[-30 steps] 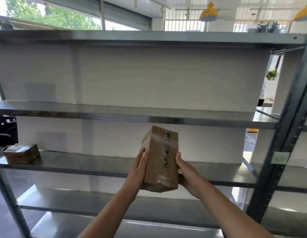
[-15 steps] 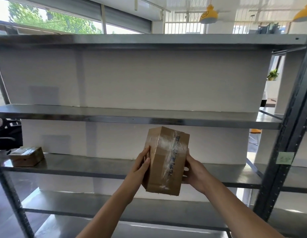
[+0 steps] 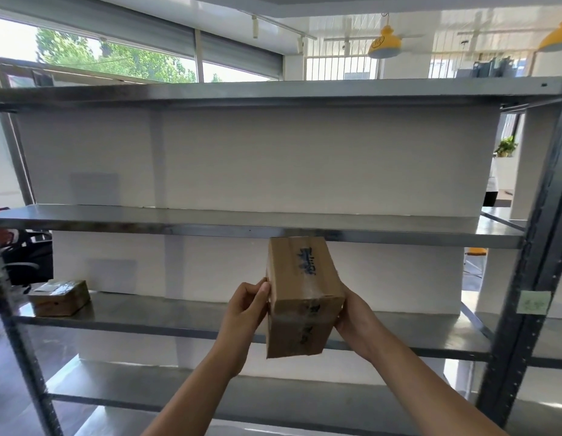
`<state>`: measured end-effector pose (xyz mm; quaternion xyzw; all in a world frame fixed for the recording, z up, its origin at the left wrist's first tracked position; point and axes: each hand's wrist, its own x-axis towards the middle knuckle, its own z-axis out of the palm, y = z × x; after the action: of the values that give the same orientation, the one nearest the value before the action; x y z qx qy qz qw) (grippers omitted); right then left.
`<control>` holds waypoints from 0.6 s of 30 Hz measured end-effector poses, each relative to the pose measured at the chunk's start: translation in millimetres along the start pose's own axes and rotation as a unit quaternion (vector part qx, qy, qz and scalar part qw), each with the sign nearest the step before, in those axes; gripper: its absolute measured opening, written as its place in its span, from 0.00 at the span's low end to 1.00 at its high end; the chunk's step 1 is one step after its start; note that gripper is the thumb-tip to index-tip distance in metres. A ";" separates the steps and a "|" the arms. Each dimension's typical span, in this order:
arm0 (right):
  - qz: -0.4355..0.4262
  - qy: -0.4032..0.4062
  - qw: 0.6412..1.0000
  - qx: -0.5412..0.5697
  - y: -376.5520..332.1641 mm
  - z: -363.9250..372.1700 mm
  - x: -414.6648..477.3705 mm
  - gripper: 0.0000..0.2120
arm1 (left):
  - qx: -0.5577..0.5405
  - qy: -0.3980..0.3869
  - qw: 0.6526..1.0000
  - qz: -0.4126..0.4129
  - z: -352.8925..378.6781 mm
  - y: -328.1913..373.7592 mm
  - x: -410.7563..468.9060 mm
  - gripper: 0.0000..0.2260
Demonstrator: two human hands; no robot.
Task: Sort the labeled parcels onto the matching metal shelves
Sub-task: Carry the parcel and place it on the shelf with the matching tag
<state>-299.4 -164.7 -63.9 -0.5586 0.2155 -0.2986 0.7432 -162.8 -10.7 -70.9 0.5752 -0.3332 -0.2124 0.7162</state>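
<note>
Cardboard parcel, long axis tilted away toward the shelves, gripped between left hand and right hand.

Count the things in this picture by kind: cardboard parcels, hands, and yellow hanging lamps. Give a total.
Cardboard parcels: 2 (held parcel, parcel on the shelf)
Hands: 2 (left hand, right hand)
Yellow hanging lamps: 2 ()
Total: 6
</note>
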 end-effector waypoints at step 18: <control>-0.023 -0.030 0.999 -0.022 10.1 -31.7 4.2 0.13 | -0.050 -0.120 0.987 -0.092 1.4 -20.8 1.8 0.25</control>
<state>-315.0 -187.9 -82.5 -0.5887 0.1866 -0.2937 0.7297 -160.9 -18.0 -90.4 0.5376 -0.3513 -0.3608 0.6763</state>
